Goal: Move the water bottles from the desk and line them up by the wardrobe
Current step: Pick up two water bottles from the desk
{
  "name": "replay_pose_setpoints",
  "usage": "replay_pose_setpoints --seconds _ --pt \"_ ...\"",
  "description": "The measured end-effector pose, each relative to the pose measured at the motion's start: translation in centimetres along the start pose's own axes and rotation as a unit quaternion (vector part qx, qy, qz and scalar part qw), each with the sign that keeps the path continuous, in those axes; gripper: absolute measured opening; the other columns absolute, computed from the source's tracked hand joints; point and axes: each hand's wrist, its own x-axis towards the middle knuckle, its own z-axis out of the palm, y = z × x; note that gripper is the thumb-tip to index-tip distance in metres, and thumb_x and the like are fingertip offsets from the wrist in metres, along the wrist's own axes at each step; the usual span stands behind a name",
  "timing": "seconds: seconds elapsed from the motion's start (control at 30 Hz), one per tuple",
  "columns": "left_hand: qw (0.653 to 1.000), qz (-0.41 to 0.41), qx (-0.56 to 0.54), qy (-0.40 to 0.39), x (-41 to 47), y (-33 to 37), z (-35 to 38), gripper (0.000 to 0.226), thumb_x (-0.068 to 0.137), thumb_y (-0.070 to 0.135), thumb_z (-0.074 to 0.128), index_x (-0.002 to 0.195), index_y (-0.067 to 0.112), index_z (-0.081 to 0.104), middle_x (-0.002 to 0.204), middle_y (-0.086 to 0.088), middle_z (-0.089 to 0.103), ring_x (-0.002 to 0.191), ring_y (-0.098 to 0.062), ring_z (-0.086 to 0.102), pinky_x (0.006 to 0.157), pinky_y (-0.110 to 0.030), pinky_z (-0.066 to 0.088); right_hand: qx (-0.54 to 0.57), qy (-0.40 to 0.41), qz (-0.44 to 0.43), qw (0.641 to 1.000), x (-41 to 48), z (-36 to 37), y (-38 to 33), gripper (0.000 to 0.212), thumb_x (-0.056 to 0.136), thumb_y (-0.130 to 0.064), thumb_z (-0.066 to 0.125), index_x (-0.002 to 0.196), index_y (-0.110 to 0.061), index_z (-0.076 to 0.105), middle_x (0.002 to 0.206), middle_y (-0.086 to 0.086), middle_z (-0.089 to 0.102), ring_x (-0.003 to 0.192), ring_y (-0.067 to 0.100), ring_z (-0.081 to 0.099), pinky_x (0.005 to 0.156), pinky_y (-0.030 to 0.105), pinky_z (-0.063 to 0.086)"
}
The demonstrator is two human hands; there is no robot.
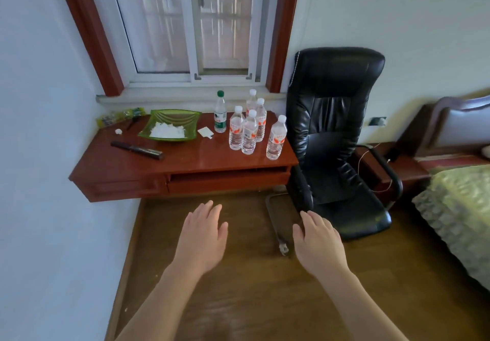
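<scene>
Several clear water bottles with white caps and orange labels stand upright in a cluster [248, 132] on the right half of the red-brown desk [185, 163]. One more white-capped bottle [276, 138] stands apart near the desk's right edge. A green-capped bottle [220, 112] is just left of the cluster. My left hand [202, 237] and my right hand [316, 241] hover over the wooden floor in front of the desk, palms down, fingers apart, holding nothing. The wardrobe is out of view.
A green dish [191, 118] holding white material, a dark flat object [136, 150], a white tag [205, 132] and small items share the desk. A black office chair [336, 139] stands right of the desk. A bed [458, 208] fills the far right. A window is behind the desk.
</scene>
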Motion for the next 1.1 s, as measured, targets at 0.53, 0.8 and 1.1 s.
replay_pose_setpoints --seconds 0.53,0.8,1.1 --pt "0.998 0.051 0.037 -0.014 22.8 2.1 1.9 0.054 0.103 0.042 0.033 0.154 0.026 0.022 0.162 0.001 0.019 0.150 -0.016 0.013 0.122 -0.038 0.011 0.018 0.002 0.000 1.000 21.2 0.0 -0.2 0.055 0.103 -0.046 0.027 0.152 -0.023 0.030 0.157 -0.002 0.033 0.145 0.019 0.028 0.119 0.038 0.025" --pt "0.997 0.054 0.046 0.001 33.9 6.7 3.4 0.055 0.103 0.040 0.035 0.153 0.022 0.025 0.160 -0.001 0.026 0.148 -0.017 0.020 0.121 -0.039 0.018 0.032 0.004 -0.039 0.999 34.8 -1.7 2.3 0.056 0.101 -0.049 0.027 0.151 -0.024 0.031 0.154 -0.002 0.036 0.141 0.019 0.033 0.116 0.039 0.029" --pt "0.996 0.070 0.030 0.052 43.4 8.5 2.4 0.051 0.098 0.034 0.048 0.145 0.018 0.037 0.145 -0.002 0.047 0.129 -0.020 0.046 0.106 -0.036 0.042 0.094 0.042 -0.078 0.992 44.3 -2.7 2.0 0.053 0.099 -0.044 0.041 0.144 -0.017 0.043 0.145 0.002 0.049 0.132 0.021 0.044 0.107 0.040 0.040"
